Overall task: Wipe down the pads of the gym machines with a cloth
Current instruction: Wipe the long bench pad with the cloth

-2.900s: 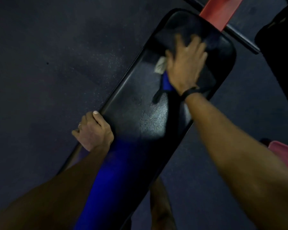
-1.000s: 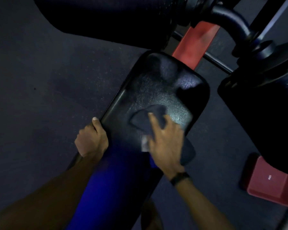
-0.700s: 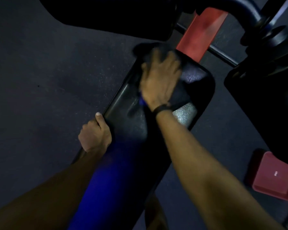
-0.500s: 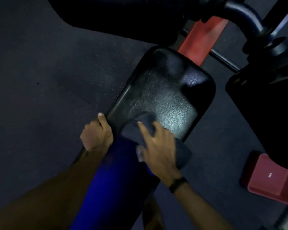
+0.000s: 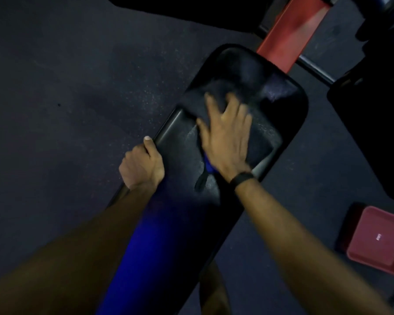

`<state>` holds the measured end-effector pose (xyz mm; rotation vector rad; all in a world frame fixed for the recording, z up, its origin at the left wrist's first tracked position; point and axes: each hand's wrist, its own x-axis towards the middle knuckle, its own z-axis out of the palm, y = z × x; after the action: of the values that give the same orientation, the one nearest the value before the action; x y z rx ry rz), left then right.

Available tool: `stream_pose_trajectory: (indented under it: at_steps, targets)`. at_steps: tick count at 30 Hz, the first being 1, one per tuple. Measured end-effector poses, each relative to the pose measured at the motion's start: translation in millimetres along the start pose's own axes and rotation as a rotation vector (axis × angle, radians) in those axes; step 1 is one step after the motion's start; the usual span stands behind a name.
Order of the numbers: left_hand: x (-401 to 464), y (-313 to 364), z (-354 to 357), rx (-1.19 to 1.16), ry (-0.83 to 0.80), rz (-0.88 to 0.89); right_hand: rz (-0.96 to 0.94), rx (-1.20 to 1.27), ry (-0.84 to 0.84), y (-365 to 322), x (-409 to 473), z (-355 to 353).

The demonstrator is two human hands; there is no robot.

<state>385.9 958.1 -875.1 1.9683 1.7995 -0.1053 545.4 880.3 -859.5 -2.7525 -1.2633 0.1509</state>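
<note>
Head view: right hand (image 5: 225,137) spread flat, pressing dark cloth (image 5: 257,135) mid-pad, toward far end. Left hand (image 5: 142,167) grips pad (image 5: 178,142) left edge. Risk: cloth bunching under palm, corners missed; motion blur.

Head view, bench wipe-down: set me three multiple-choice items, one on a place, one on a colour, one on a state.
1. Where does the left hand sit?
A. On the left edge of the bench pad
B. On the floor
C. On the red bar

2. What colour is the frame bar beyond the pad's far end?
A. Yellow
B. Red
C. White

3. What is the right hand doing?
A. Hanging idle
B. Lifting a weight
C. Pressing the dark cloth flat on the pad

Answers: 1 A, its grip wraps the pad's edge with the thumb on top. 2 B, the bar shows red at the top. 3 C, spread fingers lie on the cloth.
</note>
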Motion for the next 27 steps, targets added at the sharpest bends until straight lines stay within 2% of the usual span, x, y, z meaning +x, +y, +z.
stream_pose_trajectory:
  at_steps: [5,8,9,12,14,15,17,19,22,24,27]
  targets:
    - [-1.1,2.0,-8.4,-0.021,-0.099,0.013,-0.128,0.082,-0.17,-21.6,-137.2,0.2]
    - [-15.2,-11.9,-22.5,-0.163,-0.197,0.075,-0.168,0.134,-0.21,16.1,-156.9,-12.0]
    - [-22.3,-21.3,-29.5,-0.188,-0.218,0.073,-0.115,0.117,-0.161,37.5,-141.6,-14.4]
    - [-50.0,-69.6,-51.8,-0.131,-0.228,-0.014,0.236,0.047,0.083,85.1,-46.9,-20.0]
    - [-68.5,-107.1,-59.0,-0.081,-0.208,-0.114,0.394,0.056,0.107,75.1,6.9,-17.7]
    - [-74.0,-122.5,-57.8,-0.062,-0.194,-0.153,0.406,0.015,0.103,53.7,17.0,-11.0]
    - [-78.5,-142.1,-50.7,-0.026,-0.169,-0.196,0.267,-0.035,0.12,-8.0,0.8,2.3]
    - [-75.2,-146.2,-43.5,0.005,-0.15,-0.191,0.019,-0.026,0.081,-70.4,-51.4,12.1]
    - [-77.9,-150.3,-38.9,0.048,-0.126,-0.173,-0.279,0.031,-0.162,-117.5,-160.3,14.9]
    - [-81.2,-151.3,-39.4,0.066,-0.118,-0.152,-0.323,0.124,-0.255,-103.5,-212.1,6.6]
    - [-79.4,-150.2,-41.2,0.014,-0.084,-0.158,-0.177,0.109,-0.232,-43.0,-220.8,-1.9]
